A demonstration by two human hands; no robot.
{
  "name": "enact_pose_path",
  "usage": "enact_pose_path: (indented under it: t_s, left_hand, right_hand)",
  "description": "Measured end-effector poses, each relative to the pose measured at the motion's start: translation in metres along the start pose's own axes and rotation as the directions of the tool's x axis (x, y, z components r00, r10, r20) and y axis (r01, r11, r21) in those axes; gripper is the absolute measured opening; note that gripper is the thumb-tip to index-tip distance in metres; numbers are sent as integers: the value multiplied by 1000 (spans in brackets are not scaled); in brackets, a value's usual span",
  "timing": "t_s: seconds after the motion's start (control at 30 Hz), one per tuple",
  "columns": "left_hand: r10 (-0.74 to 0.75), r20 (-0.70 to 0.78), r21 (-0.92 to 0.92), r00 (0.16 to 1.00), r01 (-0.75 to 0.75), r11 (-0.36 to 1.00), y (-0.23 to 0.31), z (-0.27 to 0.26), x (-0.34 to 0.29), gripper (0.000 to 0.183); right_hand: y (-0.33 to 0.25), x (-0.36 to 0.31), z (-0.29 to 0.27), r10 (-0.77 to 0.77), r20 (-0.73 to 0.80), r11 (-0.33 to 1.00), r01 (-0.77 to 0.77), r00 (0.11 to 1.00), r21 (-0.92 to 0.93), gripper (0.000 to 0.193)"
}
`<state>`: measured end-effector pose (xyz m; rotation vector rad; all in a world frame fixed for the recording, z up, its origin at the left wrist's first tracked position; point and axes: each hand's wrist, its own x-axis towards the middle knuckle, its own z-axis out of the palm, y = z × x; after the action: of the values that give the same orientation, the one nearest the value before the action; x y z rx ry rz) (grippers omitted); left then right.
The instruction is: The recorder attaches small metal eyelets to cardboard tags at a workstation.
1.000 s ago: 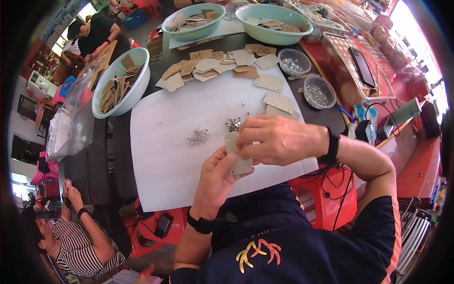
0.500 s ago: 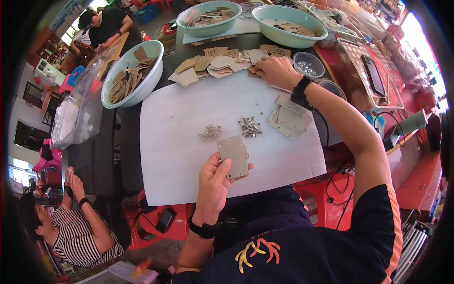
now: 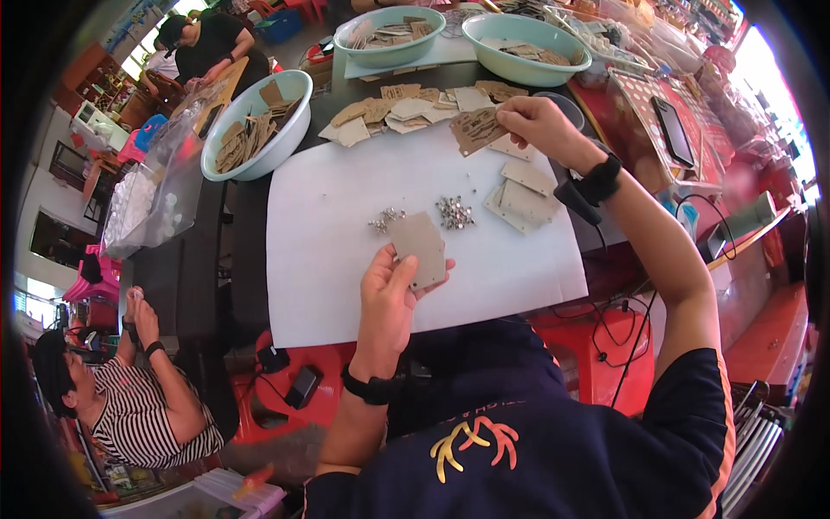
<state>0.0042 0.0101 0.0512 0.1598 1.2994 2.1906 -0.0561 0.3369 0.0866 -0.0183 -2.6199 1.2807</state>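
- While the left hand (image 3: 393, 294) sits low in the centre of the frame, its fingers close around a grey-brown cardboard piece (image 3: 420, 248), held flat above the white paper sheet (image 3: 337, 259).
- Just beyond that piece, two small heaps of metal rivets (image 3: 454, 212) lie on the sheet, one on each side of the piece's top edge.
- Right of centre, a short stack of cut cardboard pieces (image 3: 523, 197) rests on the sheet, near the right forearm's black wrist strap (image 3: 598, 180).
- Further up, the right hand (image 3: 540, 125) reaches out and pinches a brown perforated cardboard piece (image 3: 478, 130) between thumb and fingers, at the sheet's far edge.
- Behind it, loose cardboard pieces (image 3: 393, 112) are scattered across the dark desk (image 3: 251, 225).
- At upper left, a pale green bowl (image 3: 294, 82) holds more cardboard; two further green bowls (image 3: 527, 39) stand at the top of the frame.
- At lower left, a person in a striped shirt (image 3: 143, 424) sits beside the desk; another person in black (image 3: 203, 39) is at upper left.
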Motion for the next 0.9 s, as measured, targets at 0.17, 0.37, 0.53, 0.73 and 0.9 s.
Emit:
enact_pose_path:
  t_s: [0.17, 0.37, 0.53, 0.73, 0.9]
  left_hand:
    - [58, 26, 62, 998, -59, 996, 8, 14, 5, 37]
    - [62, 62, 107, 996, -68, 992, 8, 24, 9, 36]
    - [39, 55, 113, 998, -45, 993, 3, 21, 20, 35]
    - [-60, 78, 70, 995, 54, 996, 2, 20, 28, 36]
    - [-81, 95, 123, 992, 69, 990, -1, 19, 30, 39]
  right_hand:
    - [-34, -51, 9, 253, 246, 775, -349, 936, 528, 22]
    - [-38, -83, 24, 266, 356, 624, -442, 896, 645, 24]
    - [-35, -87, 22, 296, 288, 738, -409, 911, 537, 25]
    - [-38, -80, 22, 133, 277, 901, -232, 952, 366, 24]
    - [-44, -74, 39, -36, 285, 987, -10, 958, 161, 21]
